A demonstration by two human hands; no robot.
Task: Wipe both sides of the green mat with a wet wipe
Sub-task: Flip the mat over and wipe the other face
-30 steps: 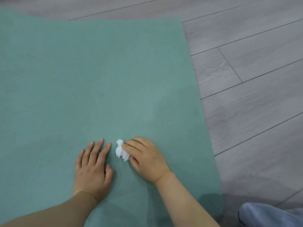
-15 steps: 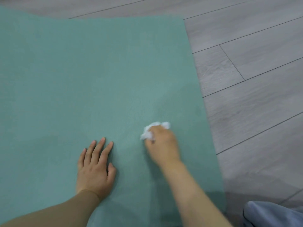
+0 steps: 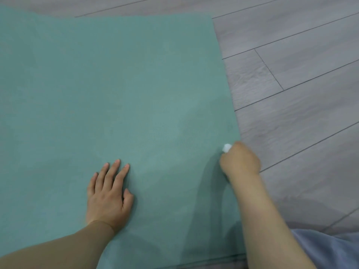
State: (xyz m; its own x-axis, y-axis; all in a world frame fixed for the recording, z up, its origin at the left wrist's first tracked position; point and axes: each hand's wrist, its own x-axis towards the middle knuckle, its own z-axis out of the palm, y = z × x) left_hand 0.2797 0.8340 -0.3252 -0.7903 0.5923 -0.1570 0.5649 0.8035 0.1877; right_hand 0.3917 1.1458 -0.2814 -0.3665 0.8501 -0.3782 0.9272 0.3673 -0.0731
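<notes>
The green mat (image 3: pixel 116 94) is spread flat on the grey plank floor (image 3: pixel 301 74). A crumpled white wet wipe (image 3: pixel 226 147) is gripped in the right hand (image 3: pixel 240 162) at the mat's right edge. Well to its left, the left hand (image 3: pixel 109 195) is pressed flat on the mat, fingers straight.

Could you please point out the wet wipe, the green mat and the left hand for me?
wet wipe (image 3: pixel 226 147), head view, exposed white tip.
green mat (image 3: pixel 116 84), head view, bare middle.
left hand (image 3: pixel 108 197), head view, back of hand.
</notes>
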